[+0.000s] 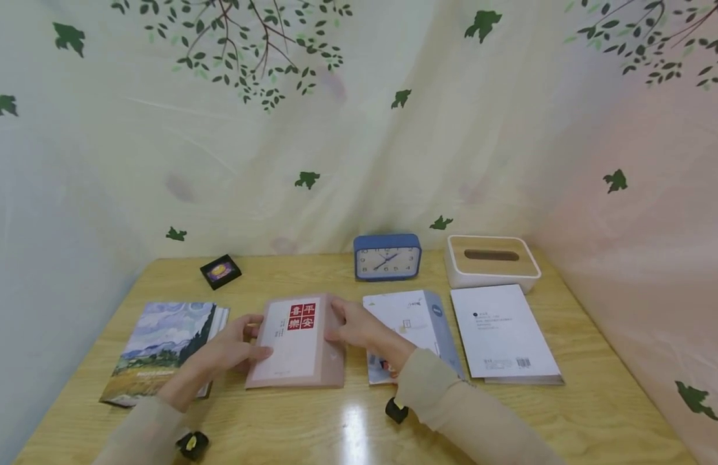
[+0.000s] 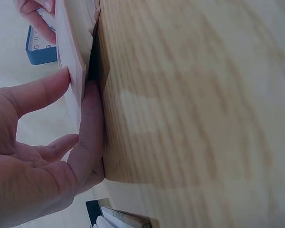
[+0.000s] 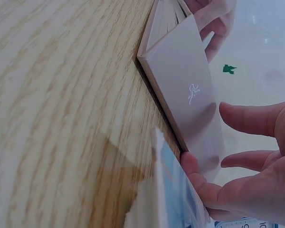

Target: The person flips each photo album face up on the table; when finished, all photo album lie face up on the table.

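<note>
A thick pink book with red square characters on its pale cover lies in the middle of the table, its left edge tilted up. My left hand grips that edge, thumb on the cover and fingers underneath, close to the wood in the left wrist view. At the upper right corner, my right hand holds the spine side. There, the right wrist view has thumb and index fingertips at the upper edge of the spine and other fingers low by its far corner. A white-and-blue book lies partly beneath my right forearm.
On the left is a book with a landscape cover, over another book. A white book lies right, before a tissue box. A blue clock and small black frame stand near the curtain.
</note>
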Demonstrator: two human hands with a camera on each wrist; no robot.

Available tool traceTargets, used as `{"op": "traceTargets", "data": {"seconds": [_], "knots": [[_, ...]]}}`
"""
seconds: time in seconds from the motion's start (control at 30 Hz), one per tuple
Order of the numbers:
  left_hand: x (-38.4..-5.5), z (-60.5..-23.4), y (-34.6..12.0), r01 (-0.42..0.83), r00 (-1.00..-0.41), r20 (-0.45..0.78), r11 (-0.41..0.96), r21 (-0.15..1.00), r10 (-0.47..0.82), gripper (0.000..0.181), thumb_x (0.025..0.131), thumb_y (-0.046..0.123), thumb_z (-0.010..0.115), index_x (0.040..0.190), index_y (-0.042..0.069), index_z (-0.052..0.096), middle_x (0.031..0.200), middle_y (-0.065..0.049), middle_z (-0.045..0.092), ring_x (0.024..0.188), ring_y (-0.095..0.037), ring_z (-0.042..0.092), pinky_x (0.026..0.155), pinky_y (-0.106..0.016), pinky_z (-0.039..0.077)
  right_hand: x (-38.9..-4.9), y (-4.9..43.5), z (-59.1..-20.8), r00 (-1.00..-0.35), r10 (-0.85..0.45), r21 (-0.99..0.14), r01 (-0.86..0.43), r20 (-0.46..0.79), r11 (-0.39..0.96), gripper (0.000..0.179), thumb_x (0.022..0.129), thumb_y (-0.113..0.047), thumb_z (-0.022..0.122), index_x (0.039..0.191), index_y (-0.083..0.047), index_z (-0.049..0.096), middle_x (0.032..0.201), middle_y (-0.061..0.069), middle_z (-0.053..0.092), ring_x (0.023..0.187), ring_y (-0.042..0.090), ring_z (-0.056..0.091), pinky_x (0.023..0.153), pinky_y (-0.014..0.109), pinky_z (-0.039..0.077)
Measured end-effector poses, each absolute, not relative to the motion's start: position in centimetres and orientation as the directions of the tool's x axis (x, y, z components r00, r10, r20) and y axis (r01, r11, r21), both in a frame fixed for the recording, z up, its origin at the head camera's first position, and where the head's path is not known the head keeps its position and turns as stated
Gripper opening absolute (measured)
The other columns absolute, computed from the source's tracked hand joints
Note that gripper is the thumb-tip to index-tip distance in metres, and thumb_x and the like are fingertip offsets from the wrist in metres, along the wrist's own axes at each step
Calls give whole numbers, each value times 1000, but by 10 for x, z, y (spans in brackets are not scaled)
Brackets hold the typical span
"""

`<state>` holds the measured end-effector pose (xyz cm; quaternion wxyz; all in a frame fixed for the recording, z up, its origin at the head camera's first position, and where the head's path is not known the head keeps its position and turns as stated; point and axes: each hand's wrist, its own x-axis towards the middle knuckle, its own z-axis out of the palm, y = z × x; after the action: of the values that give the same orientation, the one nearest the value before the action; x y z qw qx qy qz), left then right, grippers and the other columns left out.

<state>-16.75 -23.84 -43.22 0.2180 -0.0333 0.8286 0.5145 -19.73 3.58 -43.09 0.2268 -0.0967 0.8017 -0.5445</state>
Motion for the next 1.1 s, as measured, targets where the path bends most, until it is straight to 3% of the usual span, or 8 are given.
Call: {"op": "traceTargets", "data": {"seconds": [0.57,0.87,1.1], "knots": [[-168,-435,-239,-298,-901,-404,456,839,156,81,88,7,79,152,-3,31,132,-25,49,99,-29,61,74,-41,60,-194,34,-424,-875,-386,-916,139,-292,377,74,91,-3,73,156,-12,40,161,14,35,149,34,28,120,48,25],[-166,-435,-238,-284,-906,-387,434,855,171,81,88,5,78,152,-4,30,130,-26,48,97,-28,62,73,-42,60,-196,39,-428,-860,-399,-928,196,-318,317,71,90,-2,74,154,-7,43,154,24,42,142,39,39,111,50,41],[-165,-433,-240,-285,-903,-390,433,856,178,82,88,6,79,153,-4,29,130,-26,49,96,-27,62,72,-42,60,-199,40,-428,-837,-444,-942,227,-318,247,70,90,0,73,153,-7,44,135,16,56,122,28,55,101,42,50]]}}
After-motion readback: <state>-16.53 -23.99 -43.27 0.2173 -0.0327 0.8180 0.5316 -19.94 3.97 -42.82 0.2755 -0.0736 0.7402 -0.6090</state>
